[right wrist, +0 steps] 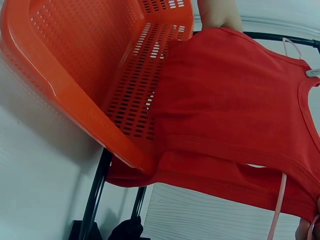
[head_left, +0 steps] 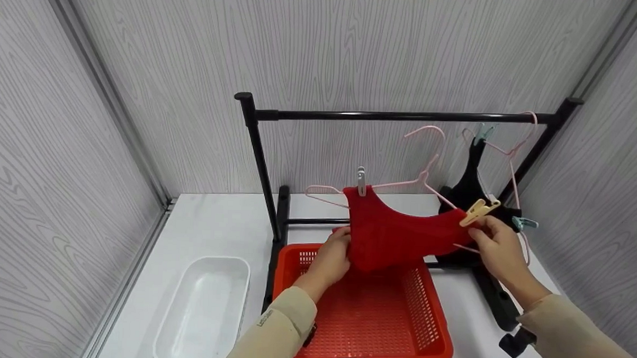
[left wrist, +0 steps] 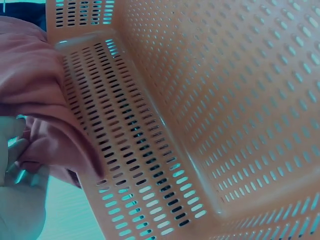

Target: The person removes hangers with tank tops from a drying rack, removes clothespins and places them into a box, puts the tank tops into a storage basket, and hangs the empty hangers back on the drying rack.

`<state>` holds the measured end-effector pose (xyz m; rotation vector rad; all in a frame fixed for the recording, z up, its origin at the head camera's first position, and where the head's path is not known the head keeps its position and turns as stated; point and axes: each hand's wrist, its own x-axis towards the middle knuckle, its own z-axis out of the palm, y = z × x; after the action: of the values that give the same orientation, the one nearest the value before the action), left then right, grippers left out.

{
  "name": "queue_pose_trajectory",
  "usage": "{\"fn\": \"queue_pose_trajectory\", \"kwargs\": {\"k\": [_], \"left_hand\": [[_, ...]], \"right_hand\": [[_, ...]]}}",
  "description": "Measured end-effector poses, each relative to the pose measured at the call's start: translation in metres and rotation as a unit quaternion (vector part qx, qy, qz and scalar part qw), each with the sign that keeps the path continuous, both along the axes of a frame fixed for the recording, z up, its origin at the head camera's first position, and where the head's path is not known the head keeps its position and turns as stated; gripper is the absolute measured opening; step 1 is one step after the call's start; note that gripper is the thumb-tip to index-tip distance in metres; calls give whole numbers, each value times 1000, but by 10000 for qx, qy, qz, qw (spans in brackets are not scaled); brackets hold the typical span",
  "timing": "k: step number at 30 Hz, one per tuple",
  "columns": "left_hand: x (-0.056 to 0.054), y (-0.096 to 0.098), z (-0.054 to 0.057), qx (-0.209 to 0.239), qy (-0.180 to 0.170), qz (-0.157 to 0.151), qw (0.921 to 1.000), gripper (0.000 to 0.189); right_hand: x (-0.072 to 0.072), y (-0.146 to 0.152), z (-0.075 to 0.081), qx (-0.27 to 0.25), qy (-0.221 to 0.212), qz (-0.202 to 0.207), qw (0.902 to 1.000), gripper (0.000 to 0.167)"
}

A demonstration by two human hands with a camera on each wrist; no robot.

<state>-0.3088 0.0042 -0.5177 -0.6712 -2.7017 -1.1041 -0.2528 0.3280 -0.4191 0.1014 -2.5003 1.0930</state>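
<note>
A red tank top (head_left: pixel 401 229) hangs on a pink wire hanger (head_left: pixel 422 177), whose hook stands apart from the rail in the head view. A grey clothespin (head_left: pixel 361 181) grips one strap, and a yellow clothespin (head_left: pixel 477 212) sits on the other. My left hand (head_left: pixel 330 261) holds the side of the top at the left; the left wrist view shows its fingers (left wrist: pixel 17 155) bent about the cloth. At the other strap, just below the yellow clothespin, my right hand (head_left: pixel 501 249) pinches the fabric. Only a bit of it shows low in the right wrist view.
An orange-red perforated basket (head_left: pixel 437 331) stands beneath the top. Behind it is a black rack with a horizontal rail (head_left: pixel 373 116). A black garment (head_left: pixel 464 179) hangs at the rail's right end with teal clothespins (head_left: pixel 523 223). To the left lies a white tray (head_left: pixel 203 307).
</note>
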Motion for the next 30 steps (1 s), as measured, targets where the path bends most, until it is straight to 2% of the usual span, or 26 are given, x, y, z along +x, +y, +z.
{"fn": "queue_pose_trajectory", "kwargs": {"k": [3,5,7,12,21,30], "left_hand": [[1,-1,2,125,584,234,9979,25],[2,-2,4,280,984,407,9939,17],[3,-3,6,497,1240,533,9896,14],[7,-5,15,907,1464,579,9834,16],[17,0,33,1062,2018,413,9728,16],[25,-1,44,1509,2509,224,9559,20]], "right_hand": [[0,0,1,32,-12,-47,10000,15],[-1,0,1,80,-17,-59,9999,16],[-1,0,1,125,-12,-74,9999,16],[0,0,3,214,7,-140,9997,16],[-1,-2,7,113,-16,-109,9999,17],[0,2,8,295,-114,-292,9991,21]]}}
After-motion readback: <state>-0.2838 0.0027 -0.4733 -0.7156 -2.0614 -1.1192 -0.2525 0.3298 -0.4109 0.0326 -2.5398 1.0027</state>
